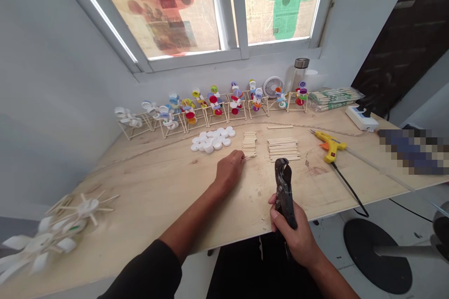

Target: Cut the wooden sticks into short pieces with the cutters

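On the wooden counter [147,187], the left hand [229,170] sits curled at the end of a small stack of craft sticks [249,144]. Its fingers touch a stick, but it is hard to tell if they pinch it. The right hand [293,236] is closed tight around black cutters [284,191], up near the front edge of the counter. A bigger stack of sticks [283,149], white bottle caps [212,139] and a yellow glue gun [329,145] lie close by. Little stick frames [210,111] with bright caps stand in a row behind them.
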The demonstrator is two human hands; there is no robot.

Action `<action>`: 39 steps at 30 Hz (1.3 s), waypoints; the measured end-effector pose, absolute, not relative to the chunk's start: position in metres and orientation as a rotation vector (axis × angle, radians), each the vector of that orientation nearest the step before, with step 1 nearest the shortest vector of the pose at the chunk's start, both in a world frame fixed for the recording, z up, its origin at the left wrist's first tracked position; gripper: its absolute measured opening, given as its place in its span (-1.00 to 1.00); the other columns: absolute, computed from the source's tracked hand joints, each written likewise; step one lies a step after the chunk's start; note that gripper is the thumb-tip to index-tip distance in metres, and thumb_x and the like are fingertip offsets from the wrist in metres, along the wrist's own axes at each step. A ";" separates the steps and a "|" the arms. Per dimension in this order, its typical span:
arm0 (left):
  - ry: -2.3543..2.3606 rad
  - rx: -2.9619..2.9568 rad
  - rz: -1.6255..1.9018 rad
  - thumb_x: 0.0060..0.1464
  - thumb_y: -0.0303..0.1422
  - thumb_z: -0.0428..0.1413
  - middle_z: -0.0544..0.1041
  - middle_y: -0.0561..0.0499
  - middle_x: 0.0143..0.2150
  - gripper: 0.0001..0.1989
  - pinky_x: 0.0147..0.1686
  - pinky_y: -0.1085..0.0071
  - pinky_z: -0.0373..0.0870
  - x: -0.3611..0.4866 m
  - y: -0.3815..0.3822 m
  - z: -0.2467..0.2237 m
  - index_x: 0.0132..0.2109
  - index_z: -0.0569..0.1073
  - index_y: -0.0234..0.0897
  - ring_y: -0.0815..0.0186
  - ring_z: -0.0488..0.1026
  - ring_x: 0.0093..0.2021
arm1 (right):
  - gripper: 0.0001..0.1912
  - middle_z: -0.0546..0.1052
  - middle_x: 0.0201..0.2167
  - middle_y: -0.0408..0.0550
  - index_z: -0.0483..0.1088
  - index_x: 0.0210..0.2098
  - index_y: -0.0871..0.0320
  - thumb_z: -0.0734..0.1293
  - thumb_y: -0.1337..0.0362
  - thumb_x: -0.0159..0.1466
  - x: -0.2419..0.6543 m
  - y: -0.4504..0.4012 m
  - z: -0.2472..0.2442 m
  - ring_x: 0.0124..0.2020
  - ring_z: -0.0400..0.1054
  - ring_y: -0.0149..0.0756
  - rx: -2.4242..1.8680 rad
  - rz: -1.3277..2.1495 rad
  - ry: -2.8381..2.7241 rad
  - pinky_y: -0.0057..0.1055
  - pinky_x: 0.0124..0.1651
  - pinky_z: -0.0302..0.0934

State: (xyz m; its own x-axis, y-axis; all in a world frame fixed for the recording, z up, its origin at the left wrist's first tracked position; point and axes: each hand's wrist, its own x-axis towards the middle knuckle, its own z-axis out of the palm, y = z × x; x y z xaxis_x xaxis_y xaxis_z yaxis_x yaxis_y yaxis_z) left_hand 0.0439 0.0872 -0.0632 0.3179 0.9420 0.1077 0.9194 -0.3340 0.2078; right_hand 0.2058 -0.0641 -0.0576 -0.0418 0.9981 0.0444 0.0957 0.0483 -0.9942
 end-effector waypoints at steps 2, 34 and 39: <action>1.727 2.467 0.303 0.15 -0.34 -0.13 0.44 -0.01 -0.18 -0.83 -0.40 0.45 0.16 0.039 0.088 -0.062 -0.23 0.35 -0.21 0.30 0.38 -0.24 | -0.82 0.27 -0.60 -0.22 0.20 -0.26 0.16 0.17 0.18 0.23 0.206 -0.064 -0.057 -0.55 0.20 -0.39 -1.230 1.167 -1.327 -0.45 -0.46 0.11; 1.983 2.270 0.272 0.10 -0.26 -0.06 0.51 -0.03 -0.20 -0.77 -0.34 0.39 0.23 0.045 0.090 -0.066 -0.11 0.37 -0.16 0.19 0.42 -0.19 | -0.87 0.26 -0.59 -0.23 0.19 -0.24 0.15 0.16 0.24 0.24 0.205 -0.064 -0.062 -0.54 0.18 -0.40 -1.220 1.172 -1.336 -0.47 -0.42 0.09; 1.985 2.259 0.273 0.11 -0.28 -0.07 0.51 0.00 -0.19 -0.78 -0.34 0.40 0.23 0.049 0.088 -0.065 -0.12 0.37 -0.15 0.22 0.42 -0.19 | -0.86 0.25 -0.60 -0.24 0.18 -0.23 0.16 0.16 0.24 0.24 0.205 -0.064 -0.061 -0.54 0.17 -0.40 -1.235 1.155 -1.345 -0.46 -0.42 0.09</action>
